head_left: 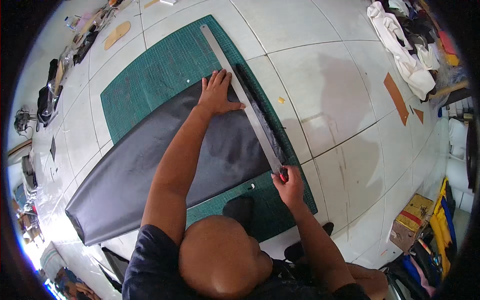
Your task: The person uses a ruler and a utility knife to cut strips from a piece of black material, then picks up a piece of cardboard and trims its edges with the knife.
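Observation:
My left hand (217, 95) lies flat with its fingers spread on a black sheet of leather-like material (200, 145). Its fingertips and thumb press at the edge of a long steel ruler (250, 110), which lies slantwise across the sheet. At the ruler's near end, my right hand (291, 189) is closed around a small red and black tool, seemingly a cutter knife (284, 175); its blade is hidden. A narrow black strip (257, 107) runs along the ruler's right side. Beneath everything is a green cutting mat (155, 70).
White floor tiles (345, 100) surround the mat. Brown scraps (396, 100) and white cloth (400, 50) lie at the right. A yellowish box (412, 217) stands lower right. A tan sole-shaped piece (117, 35) lies upper left. The sheet overhangs the mat's left side.

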A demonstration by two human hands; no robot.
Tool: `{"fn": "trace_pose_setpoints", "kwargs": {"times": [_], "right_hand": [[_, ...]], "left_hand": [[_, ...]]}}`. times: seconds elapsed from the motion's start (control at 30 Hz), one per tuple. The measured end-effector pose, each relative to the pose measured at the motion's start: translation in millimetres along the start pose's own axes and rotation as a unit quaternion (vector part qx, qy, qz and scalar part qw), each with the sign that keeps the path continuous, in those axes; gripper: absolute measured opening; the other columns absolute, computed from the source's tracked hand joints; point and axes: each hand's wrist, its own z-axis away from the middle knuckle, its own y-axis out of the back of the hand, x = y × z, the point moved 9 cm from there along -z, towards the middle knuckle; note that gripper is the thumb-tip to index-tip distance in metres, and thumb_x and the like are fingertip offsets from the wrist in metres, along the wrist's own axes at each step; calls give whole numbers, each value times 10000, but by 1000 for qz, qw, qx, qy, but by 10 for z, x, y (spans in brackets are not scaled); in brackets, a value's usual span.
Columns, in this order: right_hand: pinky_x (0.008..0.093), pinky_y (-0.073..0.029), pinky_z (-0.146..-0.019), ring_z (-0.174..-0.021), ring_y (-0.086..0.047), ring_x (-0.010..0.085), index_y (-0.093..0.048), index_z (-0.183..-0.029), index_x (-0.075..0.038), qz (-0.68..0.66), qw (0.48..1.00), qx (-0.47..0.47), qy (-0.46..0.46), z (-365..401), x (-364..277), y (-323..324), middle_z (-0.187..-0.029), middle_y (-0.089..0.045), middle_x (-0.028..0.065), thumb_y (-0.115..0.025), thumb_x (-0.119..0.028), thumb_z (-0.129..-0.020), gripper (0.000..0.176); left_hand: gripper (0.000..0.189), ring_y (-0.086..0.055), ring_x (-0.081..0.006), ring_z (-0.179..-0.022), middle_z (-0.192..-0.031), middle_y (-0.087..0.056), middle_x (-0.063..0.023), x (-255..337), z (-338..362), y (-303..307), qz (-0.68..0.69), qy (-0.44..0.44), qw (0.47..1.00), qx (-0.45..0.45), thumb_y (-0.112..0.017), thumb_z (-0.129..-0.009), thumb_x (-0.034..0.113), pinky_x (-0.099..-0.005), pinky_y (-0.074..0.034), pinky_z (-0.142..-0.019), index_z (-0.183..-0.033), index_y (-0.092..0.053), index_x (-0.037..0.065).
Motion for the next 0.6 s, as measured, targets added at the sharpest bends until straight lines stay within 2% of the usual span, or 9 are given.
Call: {"fn": "trace_pose_setpoints", "kwargs": {"times": [0.13,0.23,0.33,0.6], "right_hand": [[420,-544,-735,-875,-641,335,-585,-1104,-29,-28,999,-5,-14,-11,48,-16,-1009,-575,152,-793,-252,-802,430],[406,-545,-724,-866,-644,324,-589,-1107,-26,-27,1000,11,9,-17,34,8,-1003,-573,150,-796,-247,-798,432],[397,-546,-710,-850,-647,307,-593,-1100,-23,-46,999,-13,-16,-18,75,-16,-997,-572,148,-799,-242,-795,428],[386,-551,-707,-842,-654,281,-598,-1089,-22,-50,999,-6,-16,-22,53,9,-986,-582,131,-804,-255,-802,423]], "left_hand": [[1312,-141,-373,-1504,-1602,-222,-178,3,-16,-10,-3,-1,1000,1,-808,-550,723,-633,-132,-1182,-1533,-274,39],[1304,-143,-373,-1503,-1592,-230,-198,16,-5,-2,11,0,1000,1,-814,-552,716,-626,-131,-1185,-1520,-291,17],[1296,-149,-369,-1503,-1583,-241,-206,7,-3,23,25,-9,1000,8,-824,-547,703,-619,-133,-1187,-1503,-313,-6],[1284,-148,-354,-1507,-1597,-220,-204,-16,-13,15,14,-8,1000,8,-823,-558,694,-606,-140,-1190,-1506,-313,-6]]}}
